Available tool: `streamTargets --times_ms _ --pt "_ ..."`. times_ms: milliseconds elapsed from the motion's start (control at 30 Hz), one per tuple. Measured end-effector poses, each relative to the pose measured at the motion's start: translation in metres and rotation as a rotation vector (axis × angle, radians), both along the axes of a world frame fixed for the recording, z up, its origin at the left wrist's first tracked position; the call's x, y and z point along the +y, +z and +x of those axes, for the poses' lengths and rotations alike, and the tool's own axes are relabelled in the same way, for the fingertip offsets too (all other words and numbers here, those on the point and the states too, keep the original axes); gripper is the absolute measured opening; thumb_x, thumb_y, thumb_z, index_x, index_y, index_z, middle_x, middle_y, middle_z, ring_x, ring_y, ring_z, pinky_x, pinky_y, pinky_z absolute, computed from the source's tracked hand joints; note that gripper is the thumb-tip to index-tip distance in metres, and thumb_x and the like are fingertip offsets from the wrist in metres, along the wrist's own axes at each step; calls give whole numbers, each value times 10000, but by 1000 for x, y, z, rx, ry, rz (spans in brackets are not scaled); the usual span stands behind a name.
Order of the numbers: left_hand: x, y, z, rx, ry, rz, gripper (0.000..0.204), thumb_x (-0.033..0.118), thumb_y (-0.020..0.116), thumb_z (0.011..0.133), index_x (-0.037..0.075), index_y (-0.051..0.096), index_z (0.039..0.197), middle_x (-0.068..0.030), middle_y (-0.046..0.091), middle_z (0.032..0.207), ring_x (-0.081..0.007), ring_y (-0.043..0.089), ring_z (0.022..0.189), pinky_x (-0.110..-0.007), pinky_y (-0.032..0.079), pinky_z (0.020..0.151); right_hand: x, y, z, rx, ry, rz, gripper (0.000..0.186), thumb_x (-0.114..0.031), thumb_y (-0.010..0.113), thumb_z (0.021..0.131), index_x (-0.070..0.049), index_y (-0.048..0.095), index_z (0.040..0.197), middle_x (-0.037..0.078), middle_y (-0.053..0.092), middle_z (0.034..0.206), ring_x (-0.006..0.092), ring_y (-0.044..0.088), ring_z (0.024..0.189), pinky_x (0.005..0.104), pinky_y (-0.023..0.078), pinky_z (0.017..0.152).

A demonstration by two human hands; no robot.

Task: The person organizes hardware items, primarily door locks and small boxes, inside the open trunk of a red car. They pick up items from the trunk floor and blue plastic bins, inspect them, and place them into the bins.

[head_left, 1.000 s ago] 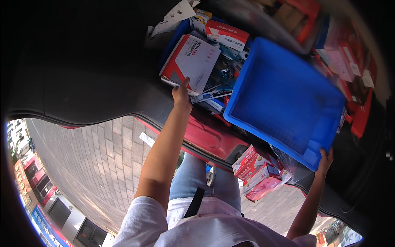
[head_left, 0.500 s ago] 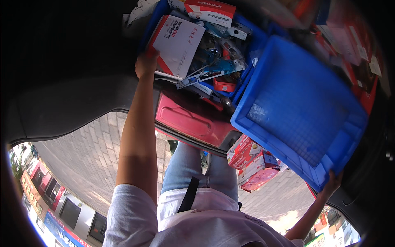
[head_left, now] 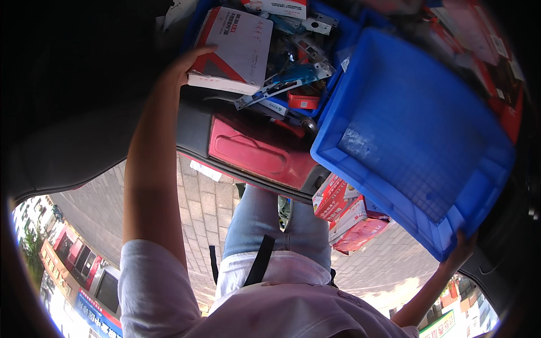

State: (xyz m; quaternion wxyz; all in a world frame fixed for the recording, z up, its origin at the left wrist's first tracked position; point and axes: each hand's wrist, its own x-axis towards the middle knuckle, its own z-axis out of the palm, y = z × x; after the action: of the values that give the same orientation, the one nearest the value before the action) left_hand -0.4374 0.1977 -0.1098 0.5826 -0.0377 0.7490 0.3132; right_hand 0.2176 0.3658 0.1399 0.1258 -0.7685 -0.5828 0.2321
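Observation:
A white and red cardboard box (head_left: 239, 48) lies on the left part of a blue bin (head_left: 350, 27) filled with metal hardware. My left hand (head_left: 190, 61) grips the box's near left corner, one finger lying along its top and the others partly hidden at the side. On the right, a shallow blue plastic crate (head_left: 414, 129) is tilted, its inside facing me and only a pale smudge showing in it. My right hand (head_left: 461, 249) is closed on the crate's near right corner, some fingers hidden in shadow. Metal lock plates (head_left: 282, 90) and a small red box (head_left: 303, 100) sit beside the cardboard box.
A red vehicle sill (head_left: 253, 149) runs between me and the bins. Red and white cartons (head_left: 346, 211) show below the crate's near edge. More red packages (head_left: 479, 45) are stacked at the far right. Brick paving (head_left: 200, 208) lies around my legs.
My left hand has shifted onto the cardboard box's near corner, and the box's near side now shows. The crate sits slightly lower at its right end, with my right hand still on it.

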Motion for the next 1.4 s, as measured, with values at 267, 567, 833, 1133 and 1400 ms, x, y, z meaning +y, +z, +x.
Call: streamTargets --times_ms 267,567,833,1133,1400 --pt "-75 130 81 177 237 258 666 284 714 734 -72 430 1221 -193 610 1034 -251 633 913 -320 513 829 -22 63 -22 57 -89 43 838 -355 678 651 -105 360 1385 178 434 1331 404 489 1120 521 466 885" --pt "-335 199 209 -78 671 174 892 375 724 689 -25 301 1364 -132 460 1286 -229 464 1161 -340 380 973 -24 67 -32 259 -6 89 641 -201 618 707 -26 455 1302 185 494 1218 319 485 1091 410 414 928" --pt "-327 179 220 -11 678 228 857 388 699 727 -52 302 1347 -169 498 1253 -246 536 1096 -349 449 926 -43 -46 -114 528 37 -178 670 -100 583 671 19 425 1311 161 521 1179 270 513 1036 362 399 916" --pt "-248 217 186 83 582 276 905 297 778 583 -48 338 1294 -171 524 1164 -250 542 1055 -350 449 895 -40 -109 -174 -98 678 57 716 -284 685 794 -41 336 1370 201 420 1333 318 432 1202 459 373 983" --pt "-124 209 228 -112 228 507 820 219 793 688 -20 319 1313 -135 498 1209 -211 471 1132 -349 390 958 -139 -51 -251 1129 0 -1028 838 -247 723 710 -32 262 1376 124 463 1251 200 434 1159 381 356 966"
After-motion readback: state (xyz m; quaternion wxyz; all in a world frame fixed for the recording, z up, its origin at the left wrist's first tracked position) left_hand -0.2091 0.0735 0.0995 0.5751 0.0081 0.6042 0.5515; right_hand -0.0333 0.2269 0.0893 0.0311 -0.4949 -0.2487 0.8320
